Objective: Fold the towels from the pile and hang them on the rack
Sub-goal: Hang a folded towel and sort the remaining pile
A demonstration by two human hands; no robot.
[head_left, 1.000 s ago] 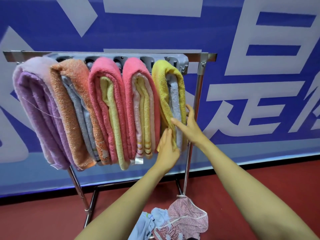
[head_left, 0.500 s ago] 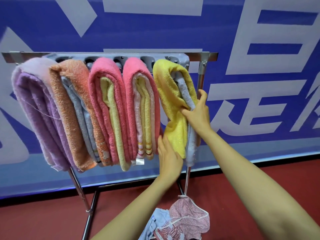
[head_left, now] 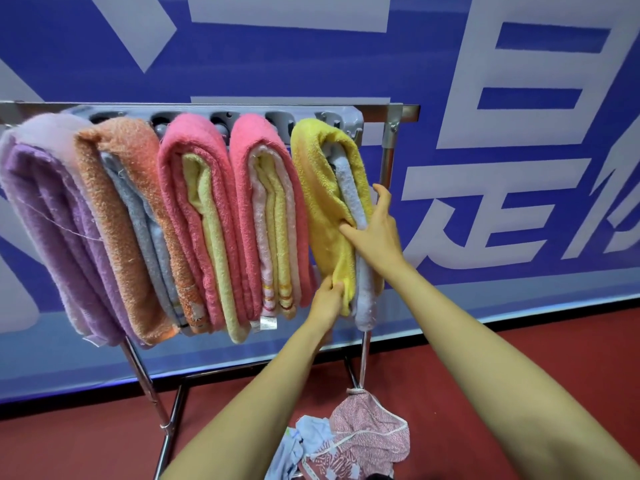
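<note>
Though five bundles already hang on the chrome metal rack (head_left: 390,147), work remains.
Left hand (head_left: 327,297) pinches the hem of the fluffy yellow terry towel (head_left: 322,188) hanging rightmost, right hand (head_left: 375,233) clasps its fold; a crumpled pink-and-blue cloth pile (head_left: 360,441) waits below.

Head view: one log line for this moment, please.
stage: straightening hung towel | left hand: grips yellow towel lower edge | right hand: pinches its middle | rack: five towel bundles hung | pile: below rack
</note>
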